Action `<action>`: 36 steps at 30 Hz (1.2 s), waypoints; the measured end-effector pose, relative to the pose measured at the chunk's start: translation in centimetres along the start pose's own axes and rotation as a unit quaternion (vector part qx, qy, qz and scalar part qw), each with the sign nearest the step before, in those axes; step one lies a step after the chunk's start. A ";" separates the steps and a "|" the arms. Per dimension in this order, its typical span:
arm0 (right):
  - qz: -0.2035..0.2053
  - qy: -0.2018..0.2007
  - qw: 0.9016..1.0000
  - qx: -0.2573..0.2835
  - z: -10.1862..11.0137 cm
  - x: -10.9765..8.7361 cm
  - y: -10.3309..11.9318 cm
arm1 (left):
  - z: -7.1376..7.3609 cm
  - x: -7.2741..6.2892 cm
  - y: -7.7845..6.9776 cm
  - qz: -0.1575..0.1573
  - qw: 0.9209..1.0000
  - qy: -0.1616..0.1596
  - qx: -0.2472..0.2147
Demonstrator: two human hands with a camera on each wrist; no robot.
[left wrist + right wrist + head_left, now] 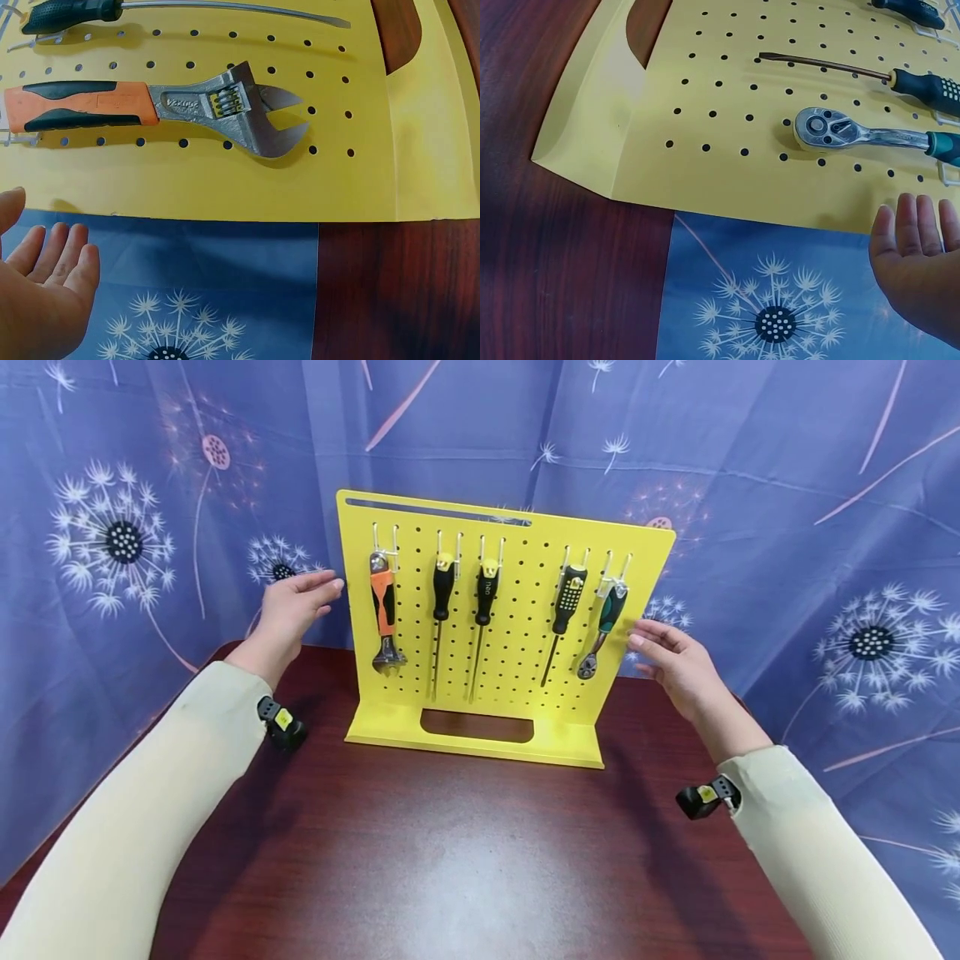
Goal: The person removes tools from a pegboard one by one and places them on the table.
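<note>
A yellow pegboard (517,577) stands upright on its foot, with tools hanging from its hooks. Beside its left edge my left hand (283,617) has its fingers loosely extended; nothing is in it. The nearest tool to that hand is an orange-and-black adjustable wrench (191,105). On the other side, my right hand (678,672) reaches up to the board's right edge with fingers extended, holding nothing. A ratchet wrench (855,133) with a green-and-black handle hangs closest to it. Whether the fingertips touch the board I cannot tell.
Two black screwdrivers with yellow ends, a left one (442,593) and a right one (484,597), hang left of centre. Another screwdriver (568,602) with a dotted handle hangs near the ratchet. Beneath is a dark red-brown table (450,843); a blue dandelion-print curtain (465,427) surrounds it.
</note>
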State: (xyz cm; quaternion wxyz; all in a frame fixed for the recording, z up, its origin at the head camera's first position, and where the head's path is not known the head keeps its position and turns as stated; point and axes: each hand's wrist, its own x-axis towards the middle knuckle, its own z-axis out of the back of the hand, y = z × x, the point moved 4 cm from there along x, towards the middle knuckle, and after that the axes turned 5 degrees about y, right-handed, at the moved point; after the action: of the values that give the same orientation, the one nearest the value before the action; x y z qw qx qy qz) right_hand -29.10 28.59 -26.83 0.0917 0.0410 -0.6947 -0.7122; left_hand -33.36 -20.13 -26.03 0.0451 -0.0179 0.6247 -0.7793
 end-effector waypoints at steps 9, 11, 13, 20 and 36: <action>0.006 0.008 0.999 0.033 -0.5 0.6 0.2 | -0.7 1.1 -0.9 0.003 1.000 -0.001 -0.018; 0.009 0.006 0.999 0.037 -0.7 0.8 0.2 | -0.9 1.3 -1.0 -0.002 1.000 -0.005 -0.021; 0.011 0.003 0.999 0.037 -0.8 0.9 0.3 | -1.1 1.6 -1.2 -0.008 1.000 -0.008 -0.028; 0.006 -0.003 0.999 0.032 -1.3 1.3 0.6 | -1.6 2.0 -1.4 -0.014 0.998 -0.024 -0.058; 0.000 -0.007 0.999 0.038 -2.0 2.4 0.7 | -1.3 2.8 -1.0 -0.004 0.996 -0.056 -0.068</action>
State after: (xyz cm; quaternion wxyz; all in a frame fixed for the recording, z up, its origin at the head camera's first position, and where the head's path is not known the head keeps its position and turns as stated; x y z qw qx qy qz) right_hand -31.07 26.14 -26.06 0.0855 0.0393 -0.7220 -0.6854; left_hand -36.33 -18.89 -25.46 0.0755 -0.0668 0.6725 -0.7332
